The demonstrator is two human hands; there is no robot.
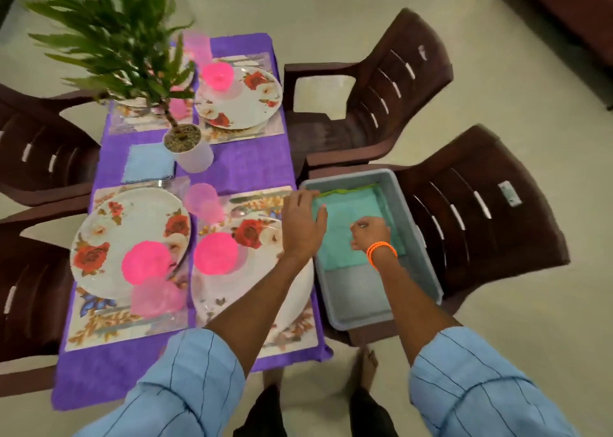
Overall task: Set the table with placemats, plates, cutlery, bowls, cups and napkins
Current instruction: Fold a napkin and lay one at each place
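Observation:
A grey plastic bin (418,237) sits on a brown chair to the right of the table and holds a folded teal napkin (341,217). My left hand (303,222) rests on the bin's near-left rim, fingers reaching onto the napkin's edge. My right hand (370,232), with orange bands at the wrist, is curled over the napkin's middle and pinches it. On the purple tablecloth (245,168) lie floral placemats with rose-patterned plates (129,237), pink bowls (215,252), pink cups (200,199) and cutlery (258,199). A blue napkin (149,163) lies beside the left near plate.
A potted green plant (185,144) stands mid-table in a white pot. Brown plastic chairs (381,95) ring the table on both sides. My bare feet (368,367) stand on the pale floor at the table's near end.

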